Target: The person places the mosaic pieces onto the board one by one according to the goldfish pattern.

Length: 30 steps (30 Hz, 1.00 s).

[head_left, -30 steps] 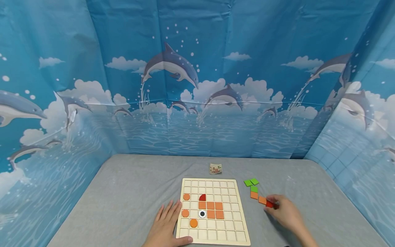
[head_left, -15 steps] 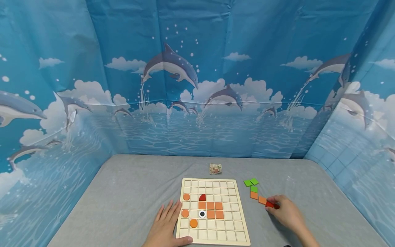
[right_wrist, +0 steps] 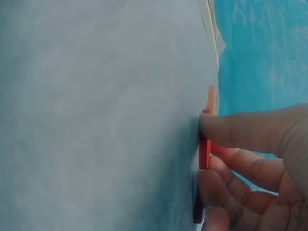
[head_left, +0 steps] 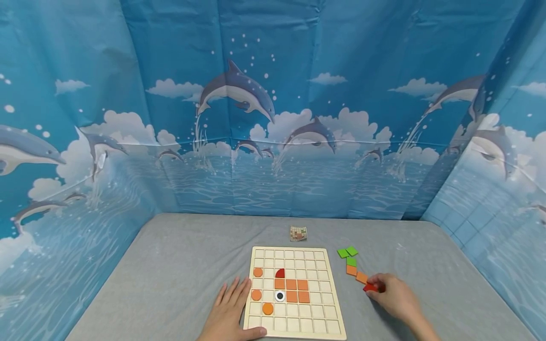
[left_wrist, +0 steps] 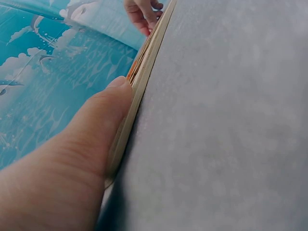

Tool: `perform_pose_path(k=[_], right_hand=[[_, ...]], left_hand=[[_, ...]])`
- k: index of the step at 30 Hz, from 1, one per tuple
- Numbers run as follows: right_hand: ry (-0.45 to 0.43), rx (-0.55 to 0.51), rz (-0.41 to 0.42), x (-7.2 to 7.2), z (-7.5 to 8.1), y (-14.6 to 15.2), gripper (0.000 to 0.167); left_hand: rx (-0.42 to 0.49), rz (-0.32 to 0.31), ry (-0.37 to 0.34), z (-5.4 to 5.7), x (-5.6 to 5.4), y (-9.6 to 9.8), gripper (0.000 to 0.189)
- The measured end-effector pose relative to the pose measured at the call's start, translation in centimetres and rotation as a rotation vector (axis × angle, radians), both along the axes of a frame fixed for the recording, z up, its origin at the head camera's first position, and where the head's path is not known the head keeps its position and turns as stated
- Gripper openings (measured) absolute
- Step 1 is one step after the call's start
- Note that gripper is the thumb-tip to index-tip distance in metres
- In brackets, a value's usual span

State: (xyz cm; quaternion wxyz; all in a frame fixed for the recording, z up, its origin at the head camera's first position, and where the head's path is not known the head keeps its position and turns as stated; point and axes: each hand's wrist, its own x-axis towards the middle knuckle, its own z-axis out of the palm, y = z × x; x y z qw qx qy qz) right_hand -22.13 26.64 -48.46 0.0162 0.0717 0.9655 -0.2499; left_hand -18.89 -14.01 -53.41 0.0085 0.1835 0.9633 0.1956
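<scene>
My left hand (head_left: 228,310) lies with straight fingers along the left edge of a wooden grid board (head_left: 337,310), its thumb over the near left corner. To the right of the board, my right hand (head_left: 396,296) pinches a red tile (head_left: 369,287) low over the cloth. In the right wrist view the red tile (right_wrist: 204,153) stands between thumb and fingertips, with a darker red piece (right_wrist: 198,207) below it, partly hidden by the fingers. Touching or just beyond the held tile is an orange square tile (head_left: 361,277); I cannot tell which.
Another orange tile (head_left: 351,270) and several green tiles (head_left: 343,253) lie farther back. On the board sit orange squares (head_left: 291,284), orange discs (head_left: 268,309), a red quarter-round (head_left: 280,273) and a black-and-white eye disc (head_left: 279,296). A small pattern card (head_left: 298,233) lies behind the board.
My right hand has shifted slightly toward me, and the red tile has come nearer with it. The adjoining orange tile has turned a little. My left hand has stayed put.
</scene>
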Motion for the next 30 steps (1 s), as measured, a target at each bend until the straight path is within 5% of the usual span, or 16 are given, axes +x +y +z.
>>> perform_pose_path(k=[30], right_hand=[[-0.009,-0.168,0.023,1.5,-0.1,-1.1,0.02]], left_hand=[[-0.003,0.002,-0.005,-0.1,-0.1,0.0,0.115]])
